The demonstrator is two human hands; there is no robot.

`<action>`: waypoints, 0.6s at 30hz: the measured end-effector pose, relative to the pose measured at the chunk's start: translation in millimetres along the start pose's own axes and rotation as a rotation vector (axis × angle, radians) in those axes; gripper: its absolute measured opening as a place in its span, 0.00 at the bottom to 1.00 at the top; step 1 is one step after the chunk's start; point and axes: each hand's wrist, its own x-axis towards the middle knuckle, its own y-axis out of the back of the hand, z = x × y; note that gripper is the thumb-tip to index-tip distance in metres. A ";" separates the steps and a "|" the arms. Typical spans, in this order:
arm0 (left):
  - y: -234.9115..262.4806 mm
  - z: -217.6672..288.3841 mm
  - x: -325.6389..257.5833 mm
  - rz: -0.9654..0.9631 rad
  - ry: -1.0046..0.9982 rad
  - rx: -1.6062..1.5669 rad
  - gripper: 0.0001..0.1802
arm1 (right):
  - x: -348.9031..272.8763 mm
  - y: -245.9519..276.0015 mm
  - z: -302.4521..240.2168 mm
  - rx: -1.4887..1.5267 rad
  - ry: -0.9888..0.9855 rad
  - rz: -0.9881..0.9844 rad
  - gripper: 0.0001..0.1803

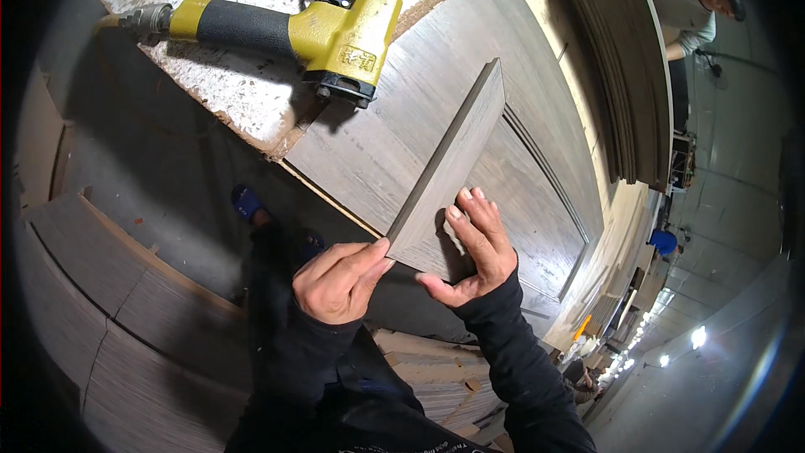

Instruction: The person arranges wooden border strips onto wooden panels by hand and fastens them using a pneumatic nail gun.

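Scene: a worker holds a grey wood-grain strip point(449, 168) on edge over a grey door panel point(470, 117) lying on the desk point(243, 84).
Left hand point(340, 281): fingers curled shut, thumb and forefinger pinching the strip's near lower corner.
Right hand point(470, 243): fingers loosely spread, palm open, tips pressed flat against the strip's right face near its near end; thumb points toward the left hand, clear of the strip.
Strip: tilted up, far end reaching toward the panel's upper middle, near end just above the panel's front edge.
Nail gun point(293, 29): yellow w/ black grip, lying on the speckled desk top, nose at the panel's left edge, well apart from both hands.
Stack point(629, 67): thin grey sheets piled along the desk's far right, beyond the panel.
Other person point(688, 0): grey sleeve, standing behind the stack.
Lower left: more grey panels point(109, 319) leaning near the floor, beside the worker's blue shoe point(247, 201).
Room: panel surface right of the strip is open up to its raised inner moulding; desk's front edge runs just beyond the left hand.
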 end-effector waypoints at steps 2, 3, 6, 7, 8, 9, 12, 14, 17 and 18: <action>-0.9 1.2 -1.7 0.026 -0.030 0.029 0.16 | -0.2 -0.5 -0.2 0.010 -0.004 0.002 0.35; -0.5 3.4 -2.1 0.042 -0.026 0.032 0.16 | 0.0 -1.6 -0.2 -0.008 0.010 -0.002 0.36; -2.3 8.8 -7.7 0.068 -0.015 0.031 0.15 | -3.3 -0.1 0.7 -0.024 0.036 -0.013 0.35; -4.4 9.1 -9.7 0.078 -0.007 0.023 0.14 | -6.0 1.0 1.8 -0.026 0.045 -0.022 0.35; -5.3 9.8 -10.1 0.066 -0.009 0.028 0.15 | -7.1 1.0 2.7 -0.031 0.040 -0.023 0.35; -4.5 9.7 -11.1 0.063 -0.007 0.029 0.15 | -6.1 1.5 1.1 -0.033 0.044 -0.023 0.34; -3.9 9.1 -12.9 0.077 -0.072 0.078 0.15 | -4.2 2.9 -2.6 -0.036 0.046 -0.033 0.33; -4.5 12.0 -11.7 0.077 -0.052 0.102 0.13 | -4.0 3.3 -2.9 -0.044 0.047 -0.041 0.33; -5.3 15.6 -10.5 0.072 -0.056 0.160 0.12 | -4.4 2.3 -2.0 -0.033 0.060 -0.035 0.33; -4.7 17.5 -10.6 0.074 -0.056 0.158 0.12 | -4.9 2.4 -3.2 -0.033 0.056 -0.035 0.33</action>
